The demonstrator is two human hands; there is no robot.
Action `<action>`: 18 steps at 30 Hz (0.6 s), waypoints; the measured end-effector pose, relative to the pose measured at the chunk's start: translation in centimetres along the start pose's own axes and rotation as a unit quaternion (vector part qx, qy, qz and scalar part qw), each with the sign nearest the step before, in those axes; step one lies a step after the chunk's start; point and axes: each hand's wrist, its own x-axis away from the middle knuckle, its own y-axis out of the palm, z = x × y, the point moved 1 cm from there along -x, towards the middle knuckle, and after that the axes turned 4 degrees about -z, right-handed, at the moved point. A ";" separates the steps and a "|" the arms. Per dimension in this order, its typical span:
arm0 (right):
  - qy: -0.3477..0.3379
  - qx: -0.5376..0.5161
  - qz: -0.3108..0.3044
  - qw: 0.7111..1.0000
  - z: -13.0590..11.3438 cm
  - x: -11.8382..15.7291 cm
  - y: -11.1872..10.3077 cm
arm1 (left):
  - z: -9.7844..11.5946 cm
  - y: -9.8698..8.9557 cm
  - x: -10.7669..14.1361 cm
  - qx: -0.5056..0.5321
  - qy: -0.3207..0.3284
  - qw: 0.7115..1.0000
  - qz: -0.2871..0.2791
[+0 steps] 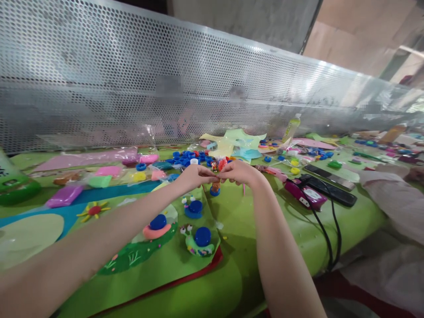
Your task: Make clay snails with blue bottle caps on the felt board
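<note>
My left hand [196,176] and my right hand [239,172] meet fingertip to fingertip above the green tabletop. Both are closed in a pinch, and whatever lies between the fingertips is too small to make out. Directly below them stands a small brown clay figure [215,187] on a blue bottle cap [215,192]. A little toy figurine [214,166] in red and yellow shows just behind my fingers. Nearer to me, a green clay snail [198,245] with a blue cap for a shell lies on a green paper sheet [155,276], and a blue clay snail [193,208] lies beyond it.
Blue caps [188,157] are heaped behind my hands. A purple device [306,194] with black cables and a dark phone [329,176] lie to the right, beside a person's sleeve [387,194]. Along the back runs a perforated metal panel [126,75]; a bottle [292,127] stands before it.
</note>
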 end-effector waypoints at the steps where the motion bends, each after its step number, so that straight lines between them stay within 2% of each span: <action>1: 0.001 0.002 -0.003 1.000 -0.1 0.0 0.0 | 0.0 0.1 0.0 -0.004 0.004 1.000 0.000; 10: 0.019 0.026 0.010 0.999 -0.5 -0.1 0.3 | 0.6 -0.2 0.2 -0.106 0.062 0.991 0.048; 18: 0.037 0.043 0.010 0.998 -0.6 0.2 0.2 | 0.3 -0.1 0.3 -0.133 0.063 0.989 0.024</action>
